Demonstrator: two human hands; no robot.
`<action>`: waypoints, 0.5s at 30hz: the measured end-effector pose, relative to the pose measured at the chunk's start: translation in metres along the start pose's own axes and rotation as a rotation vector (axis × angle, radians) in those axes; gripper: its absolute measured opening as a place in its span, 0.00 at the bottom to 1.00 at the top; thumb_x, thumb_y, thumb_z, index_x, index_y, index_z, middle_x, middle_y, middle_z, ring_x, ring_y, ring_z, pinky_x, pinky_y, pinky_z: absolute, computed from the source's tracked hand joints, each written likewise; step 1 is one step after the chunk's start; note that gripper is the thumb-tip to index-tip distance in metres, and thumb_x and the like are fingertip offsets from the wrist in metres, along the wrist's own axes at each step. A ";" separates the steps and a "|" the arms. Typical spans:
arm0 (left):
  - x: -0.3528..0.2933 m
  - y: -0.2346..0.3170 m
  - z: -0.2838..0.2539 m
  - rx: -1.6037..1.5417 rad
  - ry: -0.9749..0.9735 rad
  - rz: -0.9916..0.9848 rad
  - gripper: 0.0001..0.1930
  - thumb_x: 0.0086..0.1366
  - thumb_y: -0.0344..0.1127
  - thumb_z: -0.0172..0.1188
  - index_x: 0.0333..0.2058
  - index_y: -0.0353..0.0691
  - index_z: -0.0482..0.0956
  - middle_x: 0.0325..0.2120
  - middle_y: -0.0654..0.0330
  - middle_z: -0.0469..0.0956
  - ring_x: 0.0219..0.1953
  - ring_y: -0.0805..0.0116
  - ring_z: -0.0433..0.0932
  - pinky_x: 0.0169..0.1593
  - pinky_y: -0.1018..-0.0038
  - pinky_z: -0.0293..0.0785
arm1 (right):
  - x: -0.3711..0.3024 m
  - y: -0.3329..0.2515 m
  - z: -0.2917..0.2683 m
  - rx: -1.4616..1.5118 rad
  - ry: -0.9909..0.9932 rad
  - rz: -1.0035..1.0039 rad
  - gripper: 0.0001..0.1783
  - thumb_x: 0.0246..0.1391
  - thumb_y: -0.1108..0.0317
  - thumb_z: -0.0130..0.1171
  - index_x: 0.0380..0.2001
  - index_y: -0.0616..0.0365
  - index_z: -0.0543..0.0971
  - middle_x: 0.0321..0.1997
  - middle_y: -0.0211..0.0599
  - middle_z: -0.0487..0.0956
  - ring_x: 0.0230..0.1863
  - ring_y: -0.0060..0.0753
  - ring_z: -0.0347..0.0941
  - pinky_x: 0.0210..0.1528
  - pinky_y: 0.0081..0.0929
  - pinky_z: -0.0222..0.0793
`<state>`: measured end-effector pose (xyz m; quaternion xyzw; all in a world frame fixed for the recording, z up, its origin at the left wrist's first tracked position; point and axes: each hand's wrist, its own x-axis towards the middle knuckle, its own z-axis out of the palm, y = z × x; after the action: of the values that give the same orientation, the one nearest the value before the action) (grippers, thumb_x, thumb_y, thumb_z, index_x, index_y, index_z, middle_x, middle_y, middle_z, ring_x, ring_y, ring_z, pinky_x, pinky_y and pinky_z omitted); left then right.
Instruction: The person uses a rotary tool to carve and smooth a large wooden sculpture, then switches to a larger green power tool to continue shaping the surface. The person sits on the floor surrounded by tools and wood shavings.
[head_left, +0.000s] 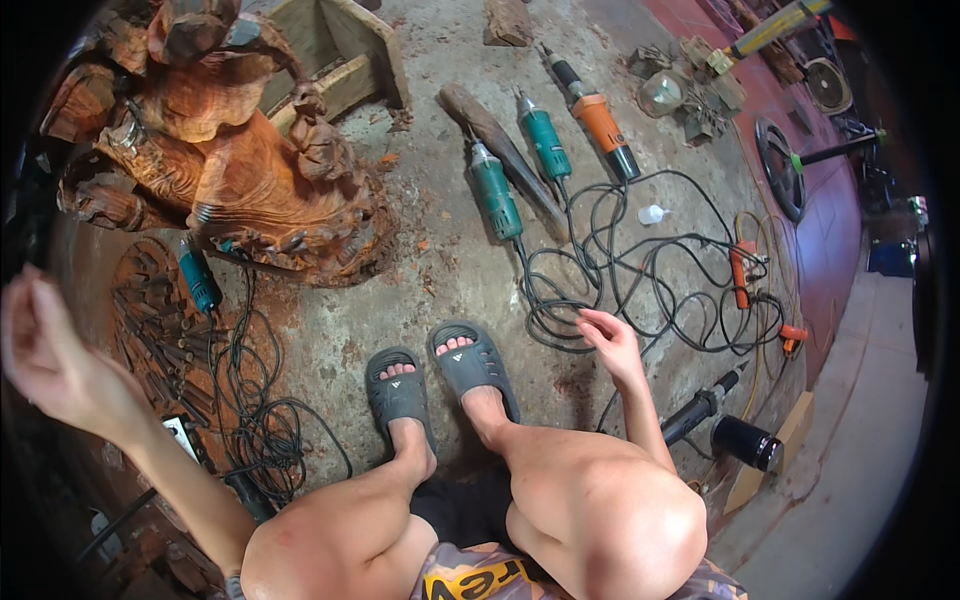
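Note:
My left hand (62, 362) is raised at the far left, slightly blurred, its fingers stretched upward and holding nothing. Beyond it stands a reddish-brown carved wooden sculpture (235, 175) with layered, swirling shapes. A teal die grinder (199, 278) lies at the sculpture's foot, nearest this hand. My right hand (612, 345) hovers over the coiled black cables (600, 290), empty, with fingers extended to the left. Ahead of it on the floor lie two more teal grinders, a near one (494, 192) and a farther one (543, 138), and an orange rotary tool (603, 130).
A wooden stick (500, 155) lies among the tools. Several chisels (165, 335) are heaped at left beside tangled cables (262, 440). At right are a black grinder (705, 403), a dark cylinder (748, 444) and an orange-handled tool (740, 275). My sandalled feet (400, 395) rest on the concrete.

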<state>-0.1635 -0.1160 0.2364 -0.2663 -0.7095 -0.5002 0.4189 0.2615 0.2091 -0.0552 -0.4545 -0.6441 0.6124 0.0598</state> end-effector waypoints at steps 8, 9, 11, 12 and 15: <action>-0.251 -0.044 -0.071 -0.069 -0.776 -0.966 0.08 0.74 0.31 0.59 0.48 0.39 0.83 0.42 0.58 0.85 0.46 0.69 0.84 0.52 0.71 0.78 | 0.094 -0.079 -0.003 -0.052 -0.069 -0.098 0.23 0.66 0.65 0.63 0.61 0.64 0.77 0.47 0.39 0.86 0.39 0.21 0.79 0.44 0.22 0.74; -0.267 -0.053 -0.072 -0.048 -0.791 -1.056 0.10 0.74 0.33 0.59 0.50 0.39 0.83 0.43 0.57 0.86 0.48 0.71 0.83 0.51 0.71 0.79 | 0.105 -0.090 0.008 -0.039 -0.044 -0.097 0.23 0.66 0.65 0.63 0.60 0.64 0.78 0.45 0.37 0.86 0.38 0.20 0.77 0.43 0.22 0.74; -0.281 -0.087 -0.075 0.008 -0.652 -1.033 0.10 0.74 0.33 0.60 0.49 0.37 0.84 0.44 0.58 0.86 0.47 0.71 0.83 0.50 0.71 0.79 | 0.113 -0.104 0.035 -0.027 -0.176 -0.177 0.23 0.67 0.66 0.62 0.60 0.65 0.78 0.45 0.38 0.86 0.37 0.19 0.76 0.42 0.21 0.72; -0.280 -0.110 -0.079 0.041 -0.530 -1.017 0.10 0.73 0.33 0.61 0.49 0.38 0.84 0.44 0.56 0.86 0.46 0.69 0.84 0.49 0.71 0.80 | 0.111 -0.112 0.046 -0.028 -0.202 -0.197 0.22 0.67 0.66 0.62 0.60 0.66 0.77 0.45 0.38 0.86 0.37 0.19 0.76 0.42 0.20 0.72; -0.256 -0.198 -0.085 0.244 -0.387 -0.886 0.12 0.70 0.32 0.62 0.49 0.35 0.83 0.43 0.55 0.86 0.43 0.65 0.85 0.48 0.69 0.80 | 0.081 -0.119 0.074 -0.095 -0.340 -0.173 0.22 0.67 0.69 0.62 0.60 0.67 0.77 0.46 0.40 0.85 0.37 0.21 0.76 0.43 0.19 0.72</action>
<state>-0.1637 -0.2559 -0.0675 0.0238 -0.8726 -0.4848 0.0549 0.1066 0.2272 -0.0116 -0.2897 -0.7097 0.6419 -0.0188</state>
